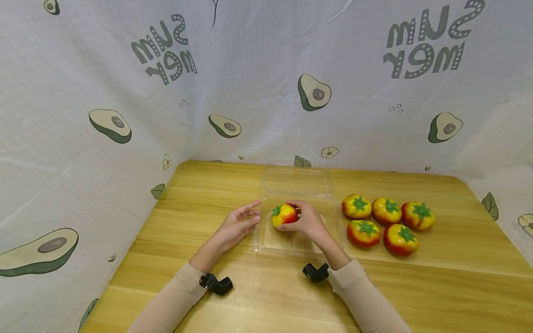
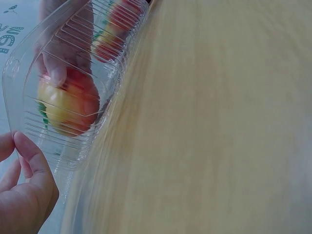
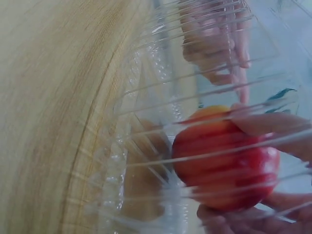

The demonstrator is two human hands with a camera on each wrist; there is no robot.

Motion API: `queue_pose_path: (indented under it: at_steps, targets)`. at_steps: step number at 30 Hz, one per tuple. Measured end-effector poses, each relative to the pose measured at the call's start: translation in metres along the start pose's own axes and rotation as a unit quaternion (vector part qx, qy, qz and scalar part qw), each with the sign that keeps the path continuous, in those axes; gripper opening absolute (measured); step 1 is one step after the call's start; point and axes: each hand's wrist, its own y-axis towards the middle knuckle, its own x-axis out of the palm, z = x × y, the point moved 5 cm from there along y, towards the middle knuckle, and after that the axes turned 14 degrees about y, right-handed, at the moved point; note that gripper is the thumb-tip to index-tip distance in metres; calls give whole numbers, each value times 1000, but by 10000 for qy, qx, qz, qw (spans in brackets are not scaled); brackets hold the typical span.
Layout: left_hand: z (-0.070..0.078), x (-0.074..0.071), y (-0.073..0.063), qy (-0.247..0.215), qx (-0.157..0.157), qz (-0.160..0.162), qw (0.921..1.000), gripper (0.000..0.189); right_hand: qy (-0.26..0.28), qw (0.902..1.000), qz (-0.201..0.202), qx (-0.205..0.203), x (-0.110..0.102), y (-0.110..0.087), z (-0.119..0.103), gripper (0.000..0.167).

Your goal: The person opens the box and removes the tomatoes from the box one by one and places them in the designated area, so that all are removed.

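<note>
In the head view a clear plastic clamshell container [image 1: 270,244] lies with its lid [image 1: 297,180] laid back behind it. Over the container's left half, my right hand [image 1: 307,221] grips a red-and-yellow toy tomato [image 1: 283,215] with a green leafy top, thumb on the near side and fingers on the far side. My left hand [image 1: 237,226] is at the container's left edge. In the left wrist view, its thumb and a finger pinch the clear rim [image 2: 13,97]. The right wrist view shows the tomato [image 3: 224,161] through the ribbed, see-through wall; whether it touches the bottom is unclear.
Several more toy tomatoes [image 1: 387,210] sit in two loose rows on the wooden table [image 1: 266,291], right of the container. A white cloth [image 1: 266,69] printed with avocados hangs behind the table and along its left side.
</note>
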Motion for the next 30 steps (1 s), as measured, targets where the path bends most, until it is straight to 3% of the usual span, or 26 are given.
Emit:
queue_pose_path:
  at_steps: [19,30]
  targets:
    - [-2,0,-1,-11,-62,37,10000,54,427,9990,3,149,-7,-3,2,70]
    - [-1,0,0,-6,9,42,10000,55,721,9974,-44,-5,-15,-7,-3,72]
